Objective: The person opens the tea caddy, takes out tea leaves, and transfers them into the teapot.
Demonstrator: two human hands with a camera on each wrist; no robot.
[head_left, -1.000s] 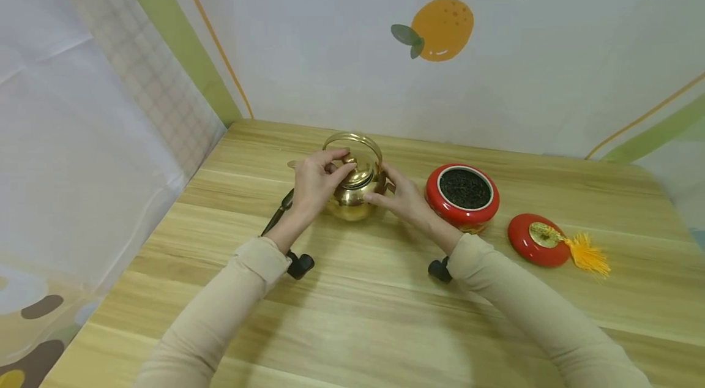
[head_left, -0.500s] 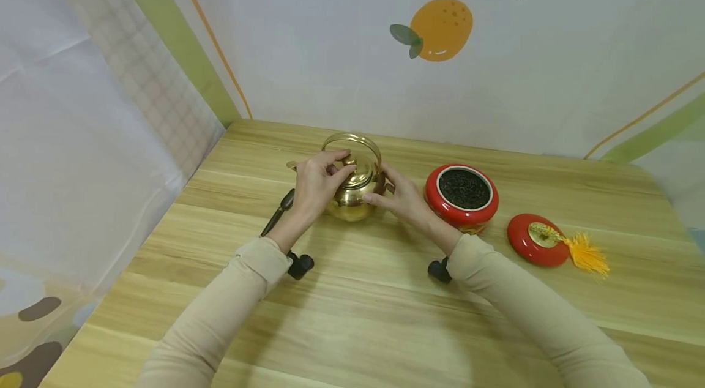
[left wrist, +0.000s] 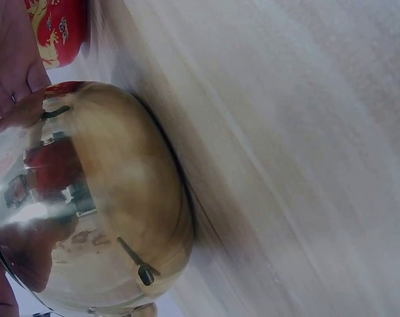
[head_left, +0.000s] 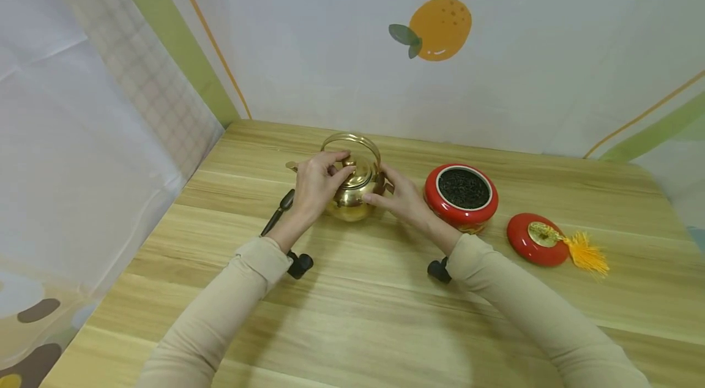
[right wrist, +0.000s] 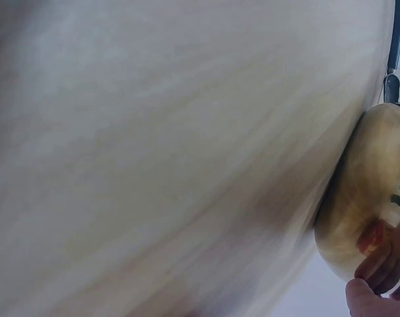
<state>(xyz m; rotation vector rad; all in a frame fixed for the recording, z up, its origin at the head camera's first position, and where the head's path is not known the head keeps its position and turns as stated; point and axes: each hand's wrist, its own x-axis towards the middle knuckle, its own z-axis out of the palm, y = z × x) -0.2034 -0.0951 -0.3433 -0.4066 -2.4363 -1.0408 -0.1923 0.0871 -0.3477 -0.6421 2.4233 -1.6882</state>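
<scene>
A shiny gold kettle (head_left: 352,212) with an arched handle stands upright on the table, its spout to the left. My left hand (head_left: 314,185) pinches the knob of its lid (head_left: 360,176) between thumb and fingers. The lid sits on the kettle. My right hand (head_left: 406,197) holds the kettle's right side, thumb in front and fingers partly hidden behind. In the left wrist view the kettle body (left wrist: 127,191) fills the left part; the right wrist view shows the fingertips (right wrist: 368,300) at its body.
Right of the kettle stands a red jar (head_left: 459,213) filled with dark loose tea leaves (head_left: 464,188). Its red lid (head_left: 531,248), with a yellow tassel (head_left: 588,254), lies farther right. A slim black spoon-like tool (head_left: 279,210) lies left, partly behind the left wrist. A printed cloth (head_left: 330,70) hangs behind.
Both hands keep their places on the kettle and its lid. The head view has shifted very slightly; nothing else visibly moves.
</scene>
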